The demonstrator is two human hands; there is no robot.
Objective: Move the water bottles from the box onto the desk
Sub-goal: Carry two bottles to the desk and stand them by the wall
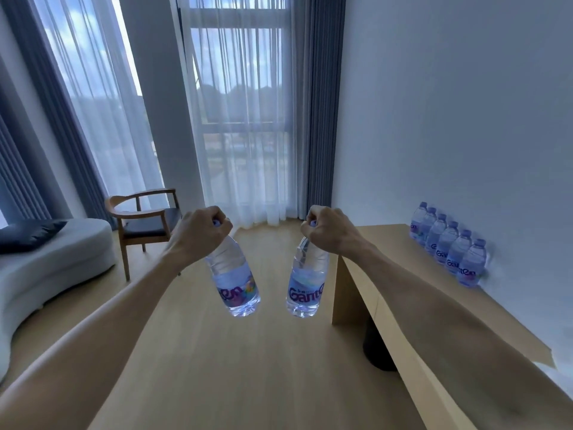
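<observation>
My left hand (198,235) grips the capped neck of a clear water bottle (234,280), which hangs tilted over the wooden floor. My right hand (328,232) grips the neck of a second water bottle (307,283) the same way. Both bottles carry blue and purple labels and hang in the air left of the light wooden desk (387,252). Along the wall on the desk stands a row of several more bottles (449,246). The box is out of view.
A wooden armchair (142,218) stands by the curtained window at the back left. A grey sofa (52,259) with a dark cushion fills the left side. A dark round bin (376,349) sits under the desk.
</observation>
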